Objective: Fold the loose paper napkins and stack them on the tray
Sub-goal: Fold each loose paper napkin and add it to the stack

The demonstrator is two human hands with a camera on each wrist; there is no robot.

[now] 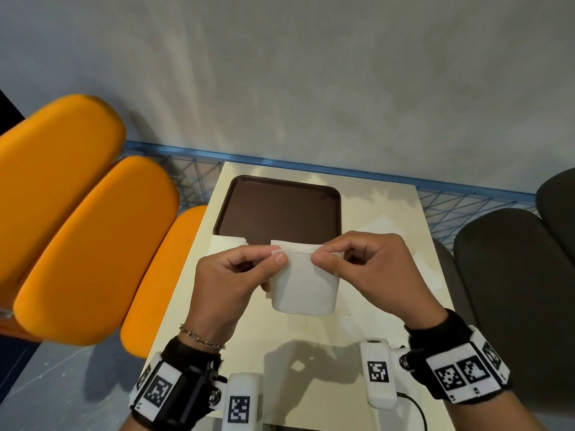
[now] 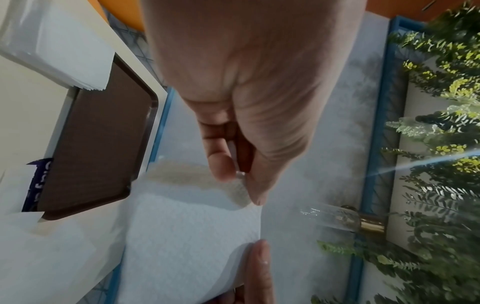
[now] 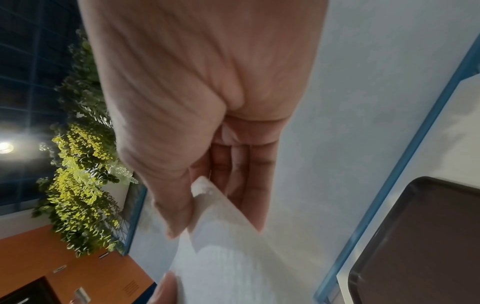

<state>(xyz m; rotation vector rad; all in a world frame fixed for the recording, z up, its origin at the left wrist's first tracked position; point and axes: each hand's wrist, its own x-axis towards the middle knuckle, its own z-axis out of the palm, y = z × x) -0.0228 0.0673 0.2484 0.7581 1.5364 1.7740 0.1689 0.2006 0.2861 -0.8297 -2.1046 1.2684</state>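
A white paper napkin point(image 1: 303, 286) hangs doubled over in the air above the table, its fold at the bottom and its two free edges together at the top. My left hand point(image 1: 249, 265) pinches the top edges at the left, and my right hand point(image 1: 342, 259) pinches them at the right. The wrist views show each pinch close up: napkin point(image 2: 189, 236) under the left thumb, napkin point(image 3: 221, 257) between right thumb and fingers. Behind the hands lies the dark brown tray point(image 1: 280, 206), with nothing on it. More loose napkins point(image 1: 225, 244) lie by the tray's near left corner.
The cream table point(image 1: 389, 194) is small, with other loose napkins point(image 1: 382, 223) on its right side. Orange seat cushions point(image 1: 93, 237) stand to the left and dark grey seats point(image 1: 513, 275) to the right. A blue wire rail point(image 1: 311, 164) and a grey wall run behind.
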